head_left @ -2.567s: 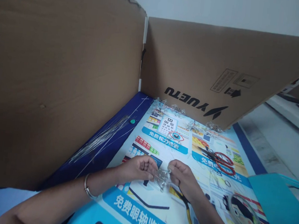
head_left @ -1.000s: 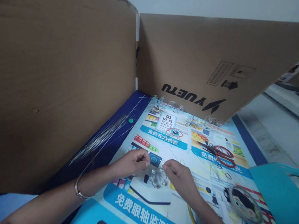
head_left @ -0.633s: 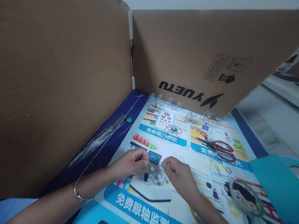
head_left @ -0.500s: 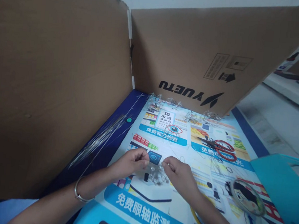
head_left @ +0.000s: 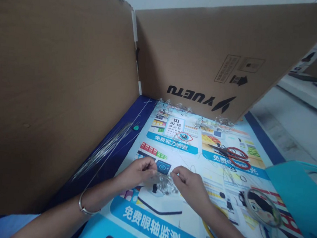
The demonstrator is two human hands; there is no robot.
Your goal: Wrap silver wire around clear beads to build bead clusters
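Observation:
A small, glassy piece of clear beads and thin wire point(head_left: 166, 185) hangs between my hands, just above the printed sheet. My left hand point(head_left: 140, 172) has its thumb and forefinger pinched together at the upper left of this piece. On the other side, my right hand point(head_left: 188, 181) is pinched too, close to its right edge. The wire ends at the fingertips are too fine to follow clearly. Left of my forearm lies a bundle of loose straight wires point(head_left: 103, 149) on the dark blue surface.
Red-handled scissors point(head_left: 231, 155) lie beyond my right hand. A roll of clear tape point(head_left: 263, 208) and a turquoise folder-like item point(head_left: 296, 197) are at the right. Several clear beaded pieces point(head_left: 177, 106) line the cardboard wall point(head_left: 203, 45). A small green object point(head_left: 136, 128) sits near the wires.
The beaded piece has shifted and turned slightly between my fingers. Both hands stay pinched in nearly the same place, and the view has moved a little.

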